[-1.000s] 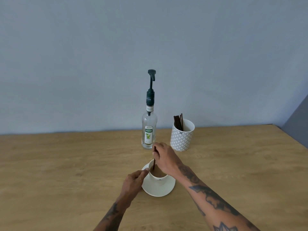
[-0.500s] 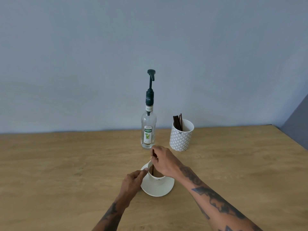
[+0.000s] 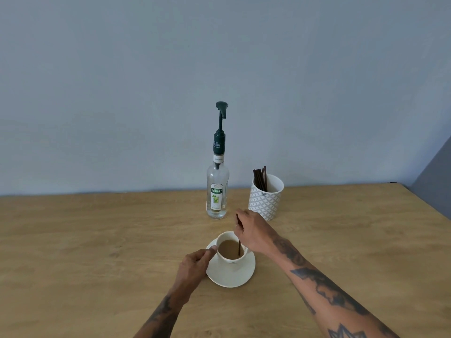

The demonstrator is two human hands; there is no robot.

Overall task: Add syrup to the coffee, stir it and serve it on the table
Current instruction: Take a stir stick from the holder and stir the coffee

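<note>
A white cup [image 3: 231, 259] of light brown coffee stands on a white saucer [image 3: 234, 275] on the wooden table. My right hand [image 3: 253, 234] pinches a dark brown stirrer [image 3: 239, 250] whose lower end dips into the coffee near the cup's right side. My left hand [image 3: 194, 268] grips the cup at its left side, thumb at the rim. Behind the cup stands a clear syrup bottle [image 3: 218, 191] with a dark green pump on top.
A white patterned holder [image 3: 266, 197] with several dark stirrers stands right of the bottle, just behind my right hand. The wooden table [image 3: 85, 240] runs to a grey-blue wall at the back; its right edge slants down at the far right.
My right hand shifted the stirrer from the cup's left side toward its right side, uncovering the coffee surface. My left hand stayed on the cup.
</note>
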